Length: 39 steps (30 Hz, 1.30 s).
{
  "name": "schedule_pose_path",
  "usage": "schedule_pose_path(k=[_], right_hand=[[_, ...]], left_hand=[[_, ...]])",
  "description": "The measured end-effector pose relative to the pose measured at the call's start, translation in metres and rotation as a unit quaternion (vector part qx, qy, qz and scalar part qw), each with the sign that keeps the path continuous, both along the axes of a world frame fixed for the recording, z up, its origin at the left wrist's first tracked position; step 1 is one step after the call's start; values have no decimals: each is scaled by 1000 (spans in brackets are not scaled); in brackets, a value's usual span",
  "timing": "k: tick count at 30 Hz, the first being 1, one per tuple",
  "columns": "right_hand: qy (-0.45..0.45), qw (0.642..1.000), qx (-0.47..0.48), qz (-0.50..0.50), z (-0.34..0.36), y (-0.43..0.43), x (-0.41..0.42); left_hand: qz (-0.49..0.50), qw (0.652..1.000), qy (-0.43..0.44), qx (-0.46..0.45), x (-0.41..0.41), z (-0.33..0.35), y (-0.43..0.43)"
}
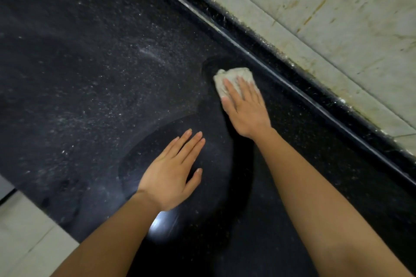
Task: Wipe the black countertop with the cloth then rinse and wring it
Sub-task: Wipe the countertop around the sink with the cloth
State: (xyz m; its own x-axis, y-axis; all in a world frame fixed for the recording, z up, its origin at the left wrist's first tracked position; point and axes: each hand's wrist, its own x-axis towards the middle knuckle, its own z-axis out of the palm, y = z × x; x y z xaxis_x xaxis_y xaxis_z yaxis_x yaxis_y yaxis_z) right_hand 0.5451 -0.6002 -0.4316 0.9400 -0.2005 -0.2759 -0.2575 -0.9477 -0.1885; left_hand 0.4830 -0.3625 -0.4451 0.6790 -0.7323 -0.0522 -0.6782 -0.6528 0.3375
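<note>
The black speckled countertop [94, 78] fills most of the view. A crumpled pale grey cloth [234, 75] lies on it near the back edge. My right hand [244, 108] lies flat on the cloth, fingers spread over its near half, pressing it onto the counter. My left hand [173, 168] rests palm down on the counter to the near left, fingers apart, holding nothing. The surface around and behind the cloth looks darker and wet; the left part is dusted with pale specks.
A raised black back ledge [292, 74] runs diagonally along the counter's far side, with a stained pale tiled wall [326, 7] above it. At the lower left the counter's front edge drops to pale floor tiles [24, 231].
</note>
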Motion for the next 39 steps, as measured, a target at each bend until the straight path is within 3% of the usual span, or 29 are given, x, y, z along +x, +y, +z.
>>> schedule_pose_path(k=[4,8,11,17,21,28,36,39], right_hand=[[-6,982,-69,-173,-1,-30,-32],[22,954,-22,-299,1,-27,-36],[43,942,18,-331,3,-4,-17],[36,980,21,-197,4,89,10],[34,985,31,-164,5,140,19],[56,993,41,-92,10,207,-15],[39,992,20,115,8,232,-79],[22,995,-31,97,7,204,-64]], left_hand=[[0,1000,-3,5,0,-2,1],[-5,1000,14,-6,2,-1,1],[-8,998,48,-50,3,0,3],[48,942,242,-227,22,25,33],[106,953,155,-238,59,34,102],[227,962,73,-137,128,19,230],[190,980,31,-41,150,1,269],[188,982,16,-27,149,-2,268]])
